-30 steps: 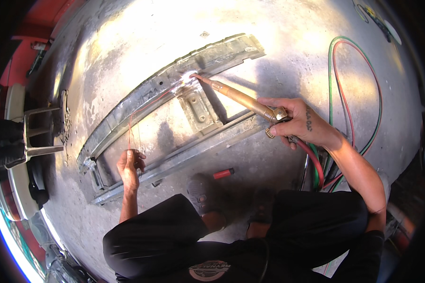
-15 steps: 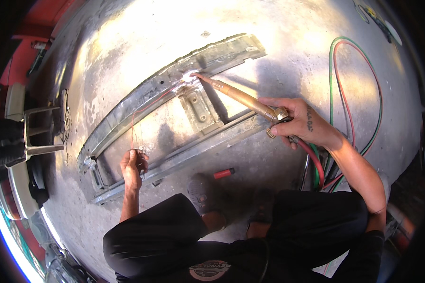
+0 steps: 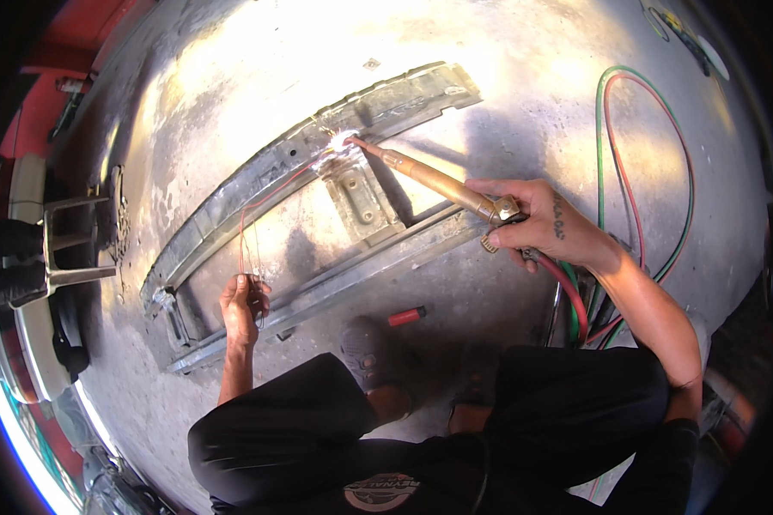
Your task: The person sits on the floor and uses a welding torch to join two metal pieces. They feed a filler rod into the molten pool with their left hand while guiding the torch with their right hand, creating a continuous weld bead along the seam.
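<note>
A curved grey metal beam (image 3: 213, 212) lies on the floor, joined to a straight rail (image 3: 438, 225) and a middle bracket (image 3: 359, 204). My right hand (image 3: 541, 223) is closed on a brass welding torch (image 3: 429, 178), whose copper tip reaches the joint of beam and bracket, where a bright white glow and sparks show. My left hand (image 3: 244, 305) is closed on a thin reddish wire (image 3: 251, 206) that bends up and runs to that glow. Red and green hoses (image 3: 580, 305) hang from the torch's back end.
My bent knees and feet are below the rail, near a small red cylinder (image 3: 405, 317). A hose loop (image 3: 636, 86) lies at right, a yellow-and-black tool (image 3: 687, 39) top right. A metal stand (image 3: 77, 273) and red-and-white objects (image 3: 27, 197) line the left.
My left hand has shifted slightly right and down with the wire. More sparks show at the torch tip. My right hand and the torch have barely moved.
</note>
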Tool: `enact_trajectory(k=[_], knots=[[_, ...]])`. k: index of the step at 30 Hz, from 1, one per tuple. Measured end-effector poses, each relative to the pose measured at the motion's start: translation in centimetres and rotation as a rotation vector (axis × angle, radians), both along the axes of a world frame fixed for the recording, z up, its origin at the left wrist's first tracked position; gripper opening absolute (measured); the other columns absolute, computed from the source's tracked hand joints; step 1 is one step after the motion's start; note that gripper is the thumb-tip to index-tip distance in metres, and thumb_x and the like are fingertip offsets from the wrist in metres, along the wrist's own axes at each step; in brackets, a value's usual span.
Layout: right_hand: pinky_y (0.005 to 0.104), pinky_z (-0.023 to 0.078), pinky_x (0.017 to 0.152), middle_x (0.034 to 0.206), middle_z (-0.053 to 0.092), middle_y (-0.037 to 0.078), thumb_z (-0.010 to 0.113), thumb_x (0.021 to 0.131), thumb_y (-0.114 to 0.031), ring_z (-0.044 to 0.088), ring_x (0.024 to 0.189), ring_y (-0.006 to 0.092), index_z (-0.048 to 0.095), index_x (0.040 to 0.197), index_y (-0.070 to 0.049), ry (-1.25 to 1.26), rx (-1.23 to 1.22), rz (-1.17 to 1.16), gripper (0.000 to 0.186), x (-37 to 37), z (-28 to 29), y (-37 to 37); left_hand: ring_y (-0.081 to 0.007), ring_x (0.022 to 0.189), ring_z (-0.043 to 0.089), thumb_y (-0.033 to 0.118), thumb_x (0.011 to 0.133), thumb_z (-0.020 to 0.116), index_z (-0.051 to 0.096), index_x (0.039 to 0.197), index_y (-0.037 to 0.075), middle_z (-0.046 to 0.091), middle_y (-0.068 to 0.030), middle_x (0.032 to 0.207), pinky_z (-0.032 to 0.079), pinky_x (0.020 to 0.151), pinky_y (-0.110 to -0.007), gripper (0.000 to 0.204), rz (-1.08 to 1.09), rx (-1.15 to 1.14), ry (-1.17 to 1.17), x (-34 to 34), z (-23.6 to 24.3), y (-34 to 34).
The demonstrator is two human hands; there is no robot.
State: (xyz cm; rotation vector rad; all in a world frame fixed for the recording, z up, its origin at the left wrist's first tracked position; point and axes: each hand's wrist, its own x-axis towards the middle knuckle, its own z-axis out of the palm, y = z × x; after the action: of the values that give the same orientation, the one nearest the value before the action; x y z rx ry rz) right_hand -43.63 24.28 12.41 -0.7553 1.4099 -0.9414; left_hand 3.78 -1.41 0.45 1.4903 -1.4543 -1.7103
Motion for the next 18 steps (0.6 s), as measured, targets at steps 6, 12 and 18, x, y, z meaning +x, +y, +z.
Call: enact_trajectory(k=[6,12,18], knots=[[0.0269,0.052,0.051,0.084,0.069,0.009,0.067,0.087,-0.004,0.064,0.058,0.0122,0.053,0.150,0.005,-0.010,0.004,-0.006,0.065,-0.10,0.26,0.01,-0.0155,0.053,0.059,0.038,0.110,0.055,0.064,0.099,0.005,0.070,-0.0107,0.080,0.043,0.045,-0.027,0.036,0.009,0.009,0.001,-0.19,0.30,0.11],[0.0262,0.051,0.049,0.085,0.069,0.009,0.068,0.088,-0.006,0.064,0.057,0.0119,0.052,0.150,0.005,0.005,0.010,-0.002,0.065,-0.08,0.27,0.11,-0.0155,0.053,0.059,0.037,0.111,0.054,0.064,0.099,0.005,0.070,-0.0108,0.080,0.044,0.045,-0.027,0.036,0.012,0.002,0.010,-0.11,0.14,0.01],[0.0253,0.050,0.048,0.084,0.066,0.007,0.067,0.099,-0.025,0.063,0.055,0.0116,0.054,0.150,0.003,-0.018,0.029,-0.032,0.060,0.05,0.73,-0.12,-0.0154,0.054,0.060,0.037,0.111,0.054,0.064,0.099,0.005,0.070,-0.0110,0.080,0.044,0.045,-0.027,0.036,0.023,0.014,0.010,-0.38,0.18,-0.05]])
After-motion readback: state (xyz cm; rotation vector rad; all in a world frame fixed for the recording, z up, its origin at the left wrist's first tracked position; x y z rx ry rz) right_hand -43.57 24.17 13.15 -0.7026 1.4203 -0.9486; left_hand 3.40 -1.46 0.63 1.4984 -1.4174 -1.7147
